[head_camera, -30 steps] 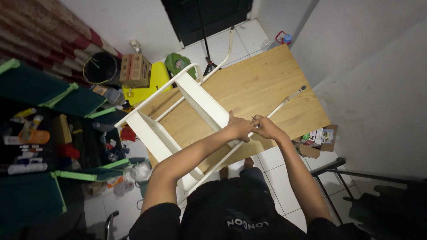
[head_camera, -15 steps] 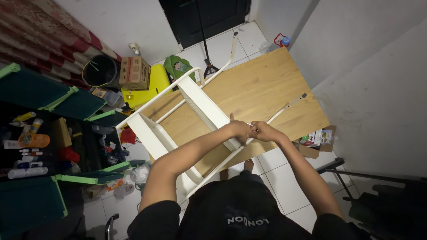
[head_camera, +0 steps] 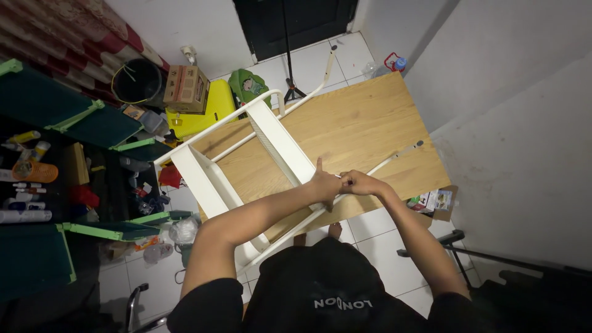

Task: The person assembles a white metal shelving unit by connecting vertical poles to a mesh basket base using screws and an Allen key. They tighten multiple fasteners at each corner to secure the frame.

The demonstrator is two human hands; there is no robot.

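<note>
Where both hands (head_camera: 343,184) meet, white rail (head_camera: 394,158).

Small tiled room, seen from above.
White square floor tiles (head_camera: 311,65) run to plain white plaster walls (head_camera: 493,74); a dark doorway (head_camera: 296,21) sits up top, green-edged dark shelving (head_camera: 55,117) crowds the left, striped red curtain (head_camera: 74,31) beside.

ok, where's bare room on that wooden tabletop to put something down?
Bare wood on the wooden tabletop lies between the white metal frame and the far right edge, above the thin white rod. A smaller strip shows inside the frame. It is crowded near the left hand and right hand, and on the floor left.
</note>
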